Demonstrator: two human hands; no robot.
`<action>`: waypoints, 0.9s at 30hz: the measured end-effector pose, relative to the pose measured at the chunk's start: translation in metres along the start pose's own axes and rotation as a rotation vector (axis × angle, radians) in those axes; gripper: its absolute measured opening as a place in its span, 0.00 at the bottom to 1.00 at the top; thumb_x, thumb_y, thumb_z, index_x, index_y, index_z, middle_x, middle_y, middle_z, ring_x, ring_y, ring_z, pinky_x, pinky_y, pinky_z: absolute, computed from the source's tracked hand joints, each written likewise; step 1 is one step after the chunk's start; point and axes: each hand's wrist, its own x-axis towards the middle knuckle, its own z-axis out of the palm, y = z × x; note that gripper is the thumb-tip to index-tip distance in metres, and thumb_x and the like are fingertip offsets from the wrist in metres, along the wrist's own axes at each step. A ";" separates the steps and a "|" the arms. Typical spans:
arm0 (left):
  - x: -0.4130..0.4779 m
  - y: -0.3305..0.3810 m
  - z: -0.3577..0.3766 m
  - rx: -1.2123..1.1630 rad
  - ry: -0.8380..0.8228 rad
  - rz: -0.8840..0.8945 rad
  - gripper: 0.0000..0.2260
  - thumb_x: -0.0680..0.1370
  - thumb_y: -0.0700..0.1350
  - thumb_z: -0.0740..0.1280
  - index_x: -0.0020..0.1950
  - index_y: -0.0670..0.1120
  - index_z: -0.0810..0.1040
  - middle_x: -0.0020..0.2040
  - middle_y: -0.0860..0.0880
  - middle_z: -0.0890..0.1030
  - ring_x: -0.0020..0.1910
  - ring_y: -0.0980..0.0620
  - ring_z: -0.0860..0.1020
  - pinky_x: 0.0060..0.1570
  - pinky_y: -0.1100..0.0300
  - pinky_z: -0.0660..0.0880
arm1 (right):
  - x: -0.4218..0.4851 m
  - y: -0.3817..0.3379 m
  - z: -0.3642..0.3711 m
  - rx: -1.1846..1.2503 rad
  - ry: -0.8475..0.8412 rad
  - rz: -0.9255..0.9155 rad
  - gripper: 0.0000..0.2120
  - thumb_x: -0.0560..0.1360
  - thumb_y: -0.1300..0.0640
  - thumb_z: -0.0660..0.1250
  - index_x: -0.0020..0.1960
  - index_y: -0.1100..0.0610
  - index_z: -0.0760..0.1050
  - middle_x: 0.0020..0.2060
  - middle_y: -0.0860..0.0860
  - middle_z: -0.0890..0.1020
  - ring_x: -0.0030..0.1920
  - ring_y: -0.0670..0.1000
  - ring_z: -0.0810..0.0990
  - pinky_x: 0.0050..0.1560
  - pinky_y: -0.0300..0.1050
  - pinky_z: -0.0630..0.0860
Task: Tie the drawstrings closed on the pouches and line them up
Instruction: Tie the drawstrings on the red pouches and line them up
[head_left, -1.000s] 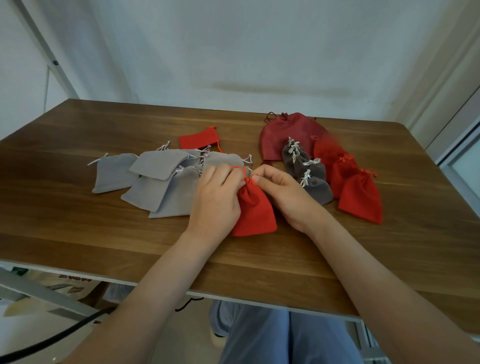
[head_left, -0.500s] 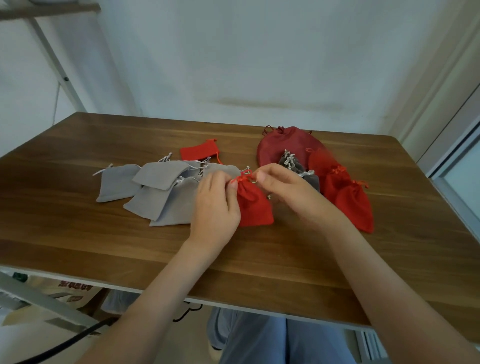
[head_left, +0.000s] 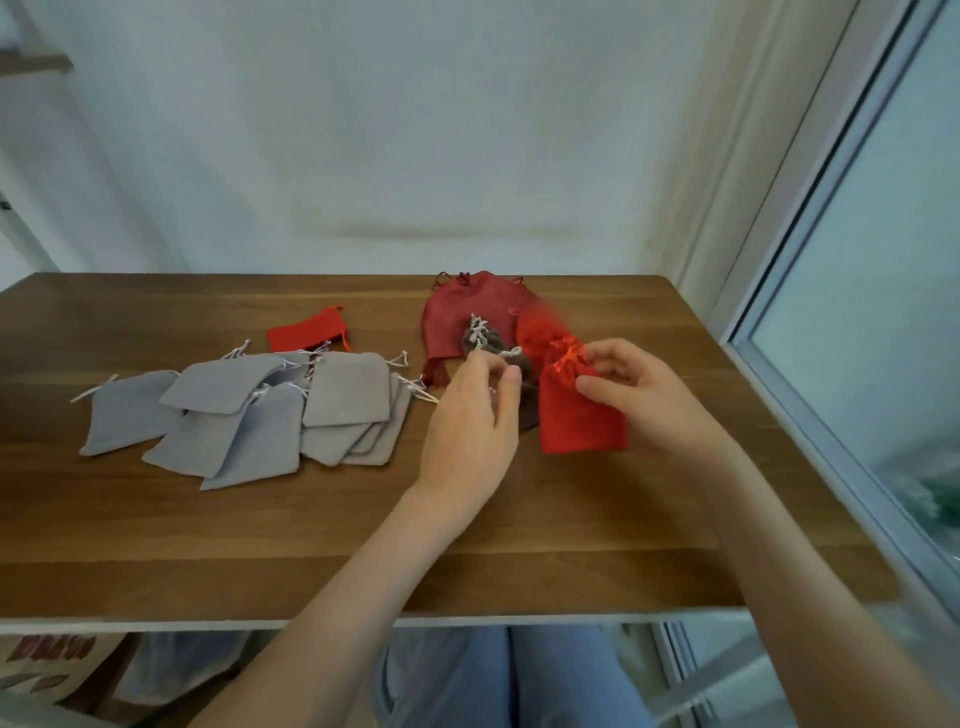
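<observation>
As right hand (head_left: 649, 400) pinches pouch (head_left: 579, 415), left hand (head_left: 470, 415) hovers

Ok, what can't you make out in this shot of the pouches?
Head view:
The knot on the red pouch in the right hand: too small and blurred.
The dark grey pouches: the left hand covers part, no count.
The red pouches behind the held one: blurred and partly hidden by it.
The grey pile: lower pouches overlapped, no count.
The left hand's grip: whether it pinches anything is unclear.
</observation>
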 end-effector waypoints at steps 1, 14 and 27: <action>-0.001 0.002 0.005 0.013 -0.025 -0.008 0.04 0.81 0.48 0.58 0.49 0.49 0.70 0.37 0.54 0.75 0.36 0.58 0.73 0.35 0.66 0.66 | -0.003 0.006 -0.006 0.014 0.035 0.022 0.09 0.74 0.64 0.68 0.53 0.56 0.76 0.46 0.54 0.81 0.46 0.51 0.80 0.51 0.45 0.74; -0.004 0.026 0.037 -0.016 -0.347 -0.293 0.11 0.81 0.46 0.58 0.62 0.44 0.69 0.53 0.49 0.76 0.54 0.51 0.75 0.50 0.62 0.68 | -0.008 0.038 -0.017 -0.268 0.192 0.051 0.13 0.76 0.55 0.67 0.60 0.51 0.73 0.51 0.46 0.77 0.53 0.45 0.75 0.53 0.41 0.72; 0.000 0.014 0.043 -0.103 -0.399 -0.344 0.10 0.80 0.46 0.60 0.60 0.45 0.69 0.49 0.48 0.80 0.51 0.51 0.79 0.56 0.53 0.75 | -0.003 0.038 -0.013 -0.221 0.331 0.033 0.04 0.78 0.56 0.63 0.51 0.52 0.75 0.44 0.45 0.78 0.46 0.44 0.76 0.42 0.38 0.71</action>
